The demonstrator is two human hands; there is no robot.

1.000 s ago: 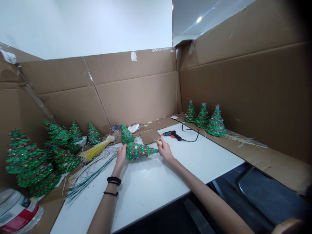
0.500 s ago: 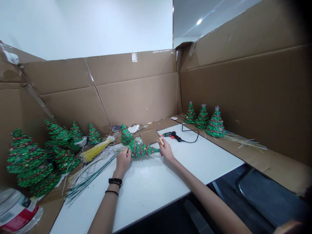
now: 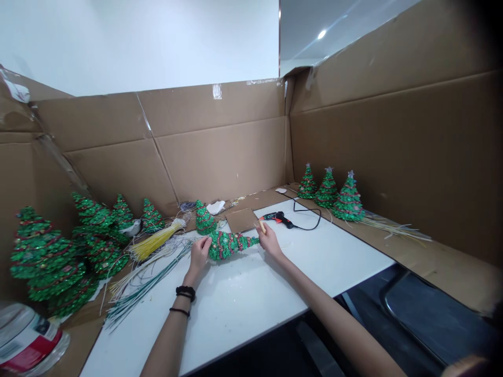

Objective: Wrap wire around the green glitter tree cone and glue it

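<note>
A small green beaded tree (image 3: 231,245) with red trim lies on its side over the white board (image 3: 236,293), its tip pointing right. Fingers of my left hand (image 3: 200,252) are closed on its wide base. My right hand (image 3: 269,240) is at the tip, fingers curled round a short tan wooden-looking stick (image 3: 262,226); whether it also touches the tip cannot be made out. Black bands circle my left wrist. Just behind the held tree stands another green tree (image 3: 204,217).
A glue gun (image 3: 280,219) with a black cord lies behind my right hand. Bundled yellow strands (image 3: 159,241), green strands (image 3: 145,288), several trees (image 3: 47,256) and a clear jar (image 3: 29,340) are on the left. Three star-topped trees (image 3: 327,188) stand right, by cardboard walls (image 3: 220,152).
The held tree has turned slightly and its base has come down a little. My left hand has shifted slightly to the right. My right hand has barely moved.
</note>
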